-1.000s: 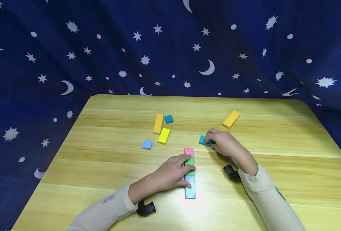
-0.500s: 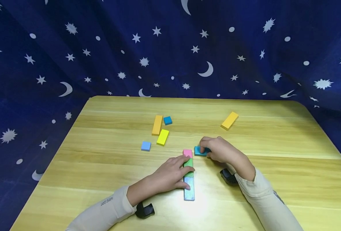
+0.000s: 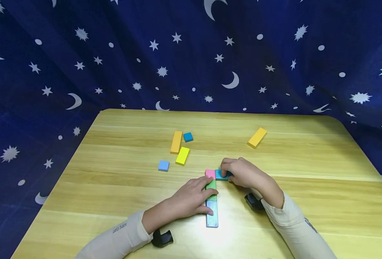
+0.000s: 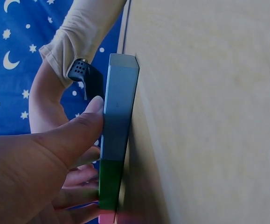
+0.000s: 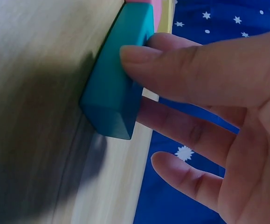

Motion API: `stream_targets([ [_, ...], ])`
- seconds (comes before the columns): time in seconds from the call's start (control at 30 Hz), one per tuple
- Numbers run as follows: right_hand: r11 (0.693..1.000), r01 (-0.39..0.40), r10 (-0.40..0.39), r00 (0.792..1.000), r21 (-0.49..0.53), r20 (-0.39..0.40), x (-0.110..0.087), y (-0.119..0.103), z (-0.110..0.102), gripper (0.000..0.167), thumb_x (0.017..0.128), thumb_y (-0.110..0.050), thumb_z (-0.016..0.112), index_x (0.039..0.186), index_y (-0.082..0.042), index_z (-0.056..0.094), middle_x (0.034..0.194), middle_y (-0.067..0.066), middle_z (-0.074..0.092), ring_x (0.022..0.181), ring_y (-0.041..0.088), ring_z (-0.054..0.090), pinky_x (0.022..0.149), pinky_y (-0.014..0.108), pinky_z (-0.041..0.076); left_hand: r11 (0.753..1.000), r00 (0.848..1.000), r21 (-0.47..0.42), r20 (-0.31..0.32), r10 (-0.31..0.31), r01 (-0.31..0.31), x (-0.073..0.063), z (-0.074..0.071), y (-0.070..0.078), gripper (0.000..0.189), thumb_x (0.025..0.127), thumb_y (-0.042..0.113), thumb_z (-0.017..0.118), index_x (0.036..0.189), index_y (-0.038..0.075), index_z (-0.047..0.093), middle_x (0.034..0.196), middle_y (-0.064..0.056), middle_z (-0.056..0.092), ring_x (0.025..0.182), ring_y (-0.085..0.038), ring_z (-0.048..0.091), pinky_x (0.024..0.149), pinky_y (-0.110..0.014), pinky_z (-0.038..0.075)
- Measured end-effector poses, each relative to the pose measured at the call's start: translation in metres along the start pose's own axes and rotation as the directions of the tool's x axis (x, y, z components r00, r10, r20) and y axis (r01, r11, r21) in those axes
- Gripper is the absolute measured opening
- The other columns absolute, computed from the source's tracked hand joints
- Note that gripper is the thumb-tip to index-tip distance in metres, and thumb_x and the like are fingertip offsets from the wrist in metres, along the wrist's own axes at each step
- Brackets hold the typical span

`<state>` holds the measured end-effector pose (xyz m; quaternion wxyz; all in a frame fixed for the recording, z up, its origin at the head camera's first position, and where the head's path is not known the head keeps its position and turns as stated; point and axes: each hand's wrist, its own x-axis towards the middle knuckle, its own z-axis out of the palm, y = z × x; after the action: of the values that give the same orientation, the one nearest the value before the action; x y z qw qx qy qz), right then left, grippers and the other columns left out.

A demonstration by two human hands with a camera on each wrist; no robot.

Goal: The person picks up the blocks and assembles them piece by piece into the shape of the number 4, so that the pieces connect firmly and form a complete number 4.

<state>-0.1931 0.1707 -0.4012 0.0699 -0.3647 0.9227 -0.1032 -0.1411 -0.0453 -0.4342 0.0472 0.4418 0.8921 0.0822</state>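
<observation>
A row of blocks lies on the wooden table [image 3: 119, 187]: pink [image 3: 210, 173], green [image 3: 211, 189] and a long grey-blue one [image 3: 212, 215]. My left hand [image 3: 203, 198] rests on this row, fingers laid over the green block and thumb against the grey-blue block [image 4: 118, 112]. To the right, my right hand [image 3: 233, 173] pinches a teal block [image 3: 222, 176] on the table, set against the pink block's right side. In the right wrist view the thumb lies on the teal block [image 5: 118, 84] with the fingers behind it.
Loose blocks lie further back: an orange bar [image 3: 176, 141], a small teal cube [image 3: 188, 136], a yellow block [image 3: 182, 155], a light-blue square [image 3: 163, 166] and an orange-yellow block [image 3: 257, 137] at right. A starry blue cloth [image 3: 191, 54] surrounds the table.
My right hand has carried the teal block left and nearer, from mid-table to beside the pink block. The left hand has stayed on the row.
</observation>
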Motion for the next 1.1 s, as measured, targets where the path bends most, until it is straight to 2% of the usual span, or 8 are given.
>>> stream_targets([
  [0.47, 1.0, 0.015, -0.015, 1.0, -0.007, -0.019, 0.0, -0.0012, 0.001, 0.023, 0.07, -0.001, 0.074, 0.075, -0.017, 0.059, 0.088, -0.007, 0.058, 0.073, 0.008, 0.053, 0.066, 0.033, 0.043, 1.0, 1.0, -0.012, 0.018, -0.011, 0.011, -0.0002, -0.001, 0.0014, 0.057, 0.081, 0.056, 0.053, 0.126, 0.02, 0.052, 0.141, -0.012, 0.038, 0.132, -0.025, 0.035, 0.105, -0.038, 0.034],
  [1.1, 1.0, 0.029, -0.029, 0.999, 0.009, -0.041, -0.0003, -0.0019, 0.0037, 0.024, 0.069, -0.001, 0.074, 0.075, -0.017, 0.058, 0.085, -0.008, 0.057, 0.072, 0.008, 0.053, 0.066, 0.033, 0.043, 1.0, 1.0, -0.006, 0.01, -0.002, 0.002, -0.0008, -0.0004, 0.0021, 0.055, 0.082, 0.056, 0.052, 0.124, 0.021, 0.053, 0.139, -0.011, 0.039, 0.13, -0.025, 0.036, 0.106, -0.036, 0.033],
])
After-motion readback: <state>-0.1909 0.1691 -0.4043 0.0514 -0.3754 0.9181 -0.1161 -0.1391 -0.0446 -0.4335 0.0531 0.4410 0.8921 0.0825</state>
